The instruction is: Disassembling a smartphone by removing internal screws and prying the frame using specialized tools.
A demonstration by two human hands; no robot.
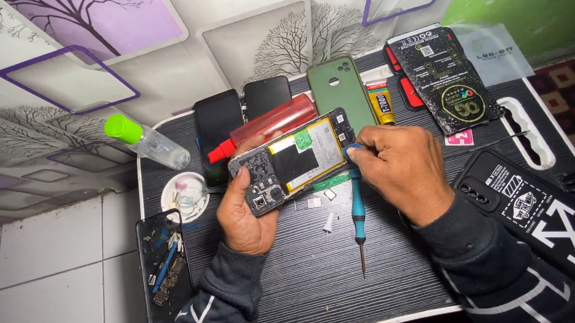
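Note:
My left hand (243, 208) grips an opened phone (294, 160) with its back cover off, showing a black battery, a yellow-edged frame and the camera end near my palm. My right hand (402, 167) pinches a small blue tool (353, 151) against the phone's right end. Below the phone a blue-handled screwdriver (358, 217) lies on the table, with a few tiny loose parts (324, 199) beside it.
The black ribbed table (309, 281) also holds a red bottle (271, 125), a clear bottle with green cap (148, 141), two dark phones (221, 122), a green phone case (341, 90), a glue tube (383, 104), a black packet (447, 79), a patterned black case (537, 211), a white dish (185, 195) and a parts-filled phone shell (165, 264).

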